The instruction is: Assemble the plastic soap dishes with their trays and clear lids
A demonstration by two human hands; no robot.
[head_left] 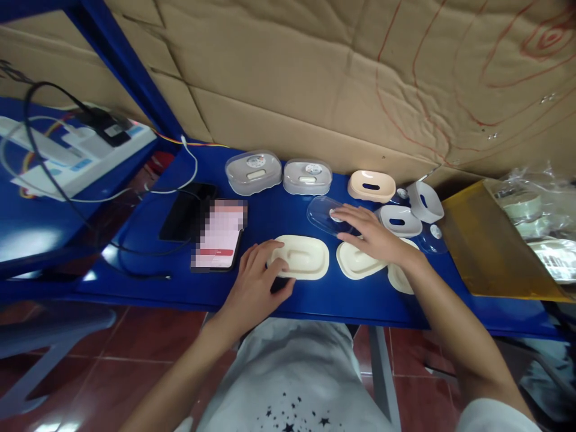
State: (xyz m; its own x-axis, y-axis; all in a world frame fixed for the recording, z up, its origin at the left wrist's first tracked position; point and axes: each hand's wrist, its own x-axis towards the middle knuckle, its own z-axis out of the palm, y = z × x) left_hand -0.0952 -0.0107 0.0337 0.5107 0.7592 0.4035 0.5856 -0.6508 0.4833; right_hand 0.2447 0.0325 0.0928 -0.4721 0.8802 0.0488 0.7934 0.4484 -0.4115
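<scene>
My left hand [258, 276] rests at the left end of a shallow cream oval tray [308, 258] with a raised bar in its middle. Its fingers are apart, with the fingertips touching the tray's rim and inside, and the thumb beside the front edge. To the right, my right hand [375, 234] has its fingers stretched out over a clear plastic lid [321, 215], touching it near a round white sticker. Below that palm lies a second cream tray [355, 261], partly covered by the hand. Another cream piece [400, 281] is mostly hidden under my right forearm.
Behind stand two clear-lidded boxes [253, 174] [308, 177], a peach slotted box [371, 185] and two white slotted boxes [400, 222] [425, 201]. A lit phone [220, 234] lies left, near cables and a power strip [90, 156]. A carton [499, 240] with bagged pieces sits right.
</scene>
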